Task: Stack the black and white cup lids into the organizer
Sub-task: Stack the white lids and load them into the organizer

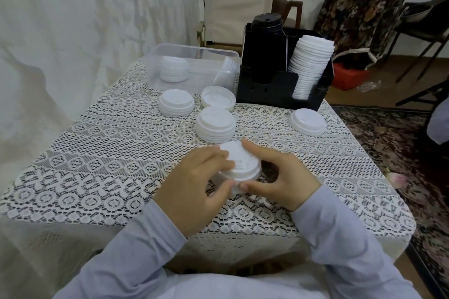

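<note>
Near front edge of lace-covered worktop (97, 165): short stack of round white plastic lids (243, 165), stepped rims, gripped from both sides by left hand (194, 184) and right hand (279, 177), fingers curled. Farther back, boxy black organizer (267, 90): tall ribbed white lid column (308, 68) in right compartment, black lids (266, 29) in left.

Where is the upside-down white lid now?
Head view, mid-table: the upside-down lid lies just left of the black organizer, in front of the clear tub.

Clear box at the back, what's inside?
The clear box holds a short stack of white lids on the left and lids standing on edge at the right. Its cloudy wall hides how many.
</note>
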`<state>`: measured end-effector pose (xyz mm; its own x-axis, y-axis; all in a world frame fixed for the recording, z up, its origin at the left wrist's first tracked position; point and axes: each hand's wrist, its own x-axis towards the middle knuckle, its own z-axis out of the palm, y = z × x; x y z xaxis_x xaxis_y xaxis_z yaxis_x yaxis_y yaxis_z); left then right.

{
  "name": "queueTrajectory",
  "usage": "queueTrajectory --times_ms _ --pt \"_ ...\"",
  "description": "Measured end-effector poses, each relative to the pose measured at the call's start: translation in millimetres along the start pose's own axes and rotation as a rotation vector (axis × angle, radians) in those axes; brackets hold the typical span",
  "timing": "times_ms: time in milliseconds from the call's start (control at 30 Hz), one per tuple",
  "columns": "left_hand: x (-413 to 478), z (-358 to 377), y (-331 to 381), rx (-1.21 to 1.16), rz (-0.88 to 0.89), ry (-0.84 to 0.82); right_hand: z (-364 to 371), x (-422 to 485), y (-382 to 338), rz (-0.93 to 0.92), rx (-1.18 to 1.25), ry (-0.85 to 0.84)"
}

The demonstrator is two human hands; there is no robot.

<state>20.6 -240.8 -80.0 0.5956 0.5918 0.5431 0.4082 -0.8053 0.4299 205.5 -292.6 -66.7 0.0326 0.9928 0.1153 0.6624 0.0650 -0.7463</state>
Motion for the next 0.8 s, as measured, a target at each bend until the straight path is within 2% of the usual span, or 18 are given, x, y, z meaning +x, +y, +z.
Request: queueTrajectory --times_ms 167,300,333,433,467,500,567,633,800 --pt "5.7 -1.1 -1.7 0.002 -0.002 0.0 0.0 2.1 -1.0 0.035 0.006 0.012" --pt "3.5 0.9 -2.9 -0.011 0.013 0.029 -15.9 4.3 -0.1 0.062 0.08 -0.084" --pt "2.5 1.2 -3.0 -0.004 0.015 0.025 -27.6 9.4 2.8 0.087 0.083 -0.024" --pt "1.6 0.0 -3.9 0.005 0.013 0.014 -73.5 41.0 24.0 0.234 0.029 0.443" --pt "1.7 0.2 -4.4 0.004 0.014 0.014 -86.2 53.3 34.9 0.315 -0.029 0.539" --pt "2.1 0.8 -4.8 0.002 0.015 0.012 -93.8 65.1 47.8 0.401 -0.1 0.56" --pt "2.0 1.2 -5.0 -0.002 0.02 0.011 -94.8 80.6 72.4 0.518 -0.198 0.451" --pt "2.1 1.8 -5.9 -0.02 0.018 0.014 -87.4 88.6 91.1 0.546 -0.246 0.362" --pt "3.6 1.8 -9.5 -0.03 0.021 0.02 -83.6 91.0 101.6 0.533 -0.236 0.394"
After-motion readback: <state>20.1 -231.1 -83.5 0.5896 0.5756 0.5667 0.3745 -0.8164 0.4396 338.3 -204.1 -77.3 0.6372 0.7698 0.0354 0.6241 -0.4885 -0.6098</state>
